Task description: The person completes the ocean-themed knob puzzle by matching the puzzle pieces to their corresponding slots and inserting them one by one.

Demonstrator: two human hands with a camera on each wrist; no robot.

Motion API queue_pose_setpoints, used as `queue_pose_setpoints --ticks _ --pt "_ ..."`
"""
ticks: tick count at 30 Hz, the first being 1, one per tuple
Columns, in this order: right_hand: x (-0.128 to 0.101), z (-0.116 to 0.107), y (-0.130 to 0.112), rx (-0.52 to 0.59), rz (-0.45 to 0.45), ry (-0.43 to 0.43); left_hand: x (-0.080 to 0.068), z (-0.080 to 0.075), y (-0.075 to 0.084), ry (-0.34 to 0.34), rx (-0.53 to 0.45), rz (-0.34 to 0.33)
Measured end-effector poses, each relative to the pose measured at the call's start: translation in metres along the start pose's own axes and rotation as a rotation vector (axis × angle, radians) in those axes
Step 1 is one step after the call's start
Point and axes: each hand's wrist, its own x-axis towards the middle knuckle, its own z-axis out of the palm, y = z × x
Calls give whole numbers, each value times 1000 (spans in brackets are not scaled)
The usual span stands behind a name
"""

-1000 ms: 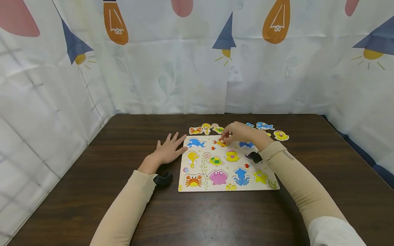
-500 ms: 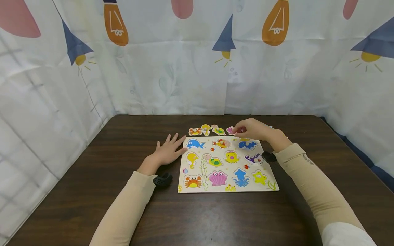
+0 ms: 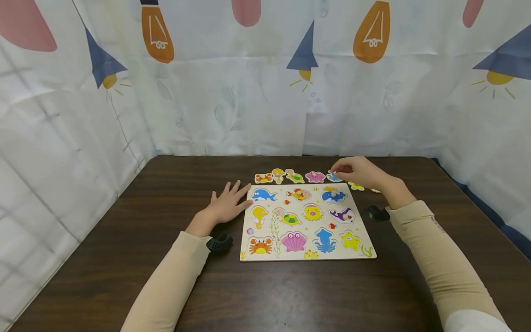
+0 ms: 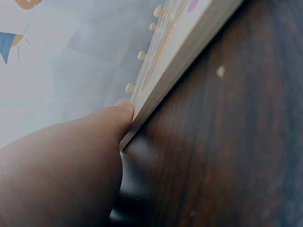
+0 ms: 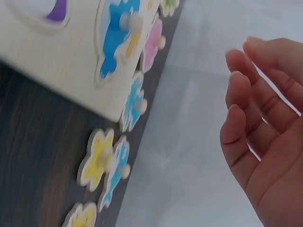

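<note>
A wooden puzzle board (image 3: 307, 230) with sea-animal pictures lies on the table. My left hand (image 3: 224, 206) rests with spread, straight fingers at its left edge; in the left wrist view the thumb (image 4: 124, 105) touches the board's edge. Over the far right corner, my right hand (image 3: 361, 171) hovers near the blue squid piece (image 3: 333, 177), partly covering it. The right wrist view shows that hand's fingers (image 5: 239, 90) loosely bent, holding nothing, apart from the squid piece (image 5: 132, 101). On the board are a fish piece (image 3: 299, 194) and a whale piece (image 3: 333, 196).
Behind the board lie crab (image 3: 263, 178), seahorse (image 3: 278, 175), turtle (image 3: 295, 176) and shell (image 3: 315, 177) pieces. To the right are starfish (image 5: 96, 158), blue dolphin-like (image 5: 115, 172) and yellow (image 5: 81, 217) pieces. A printed curtain (image 3: 265, 106) hangs behind the dark table (image 3: 265, 295).
My right hand has left the fish piece on the board and moved right, past the shell piece, to above the squid piece. The left hand stays in place.
</note>
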Motion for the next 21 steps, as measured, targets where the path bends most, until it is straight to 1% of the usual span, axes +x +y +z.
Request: queue_pose_setpoints --ticks 5,10,13,15,18,21 --pt "-10 -9 13 4 37 48 0 -1 1 -6 -5 -7" --pt "-21 -13 27 -2 82 67 1 -1 1 -8 -8 -11" --pt "-26 -14 36 16 114 79 1 -1 1 -6 -7 -10" --pt "-29 -16 44 55 143 87 1 -1 1 -4 -6 -7" --pt "-33 -19 56 163 187 88 0 -1 1 -4 -6 -7" --pt "-37 -21 70 241 230 76 0 -1 1 -6 -4 -7"
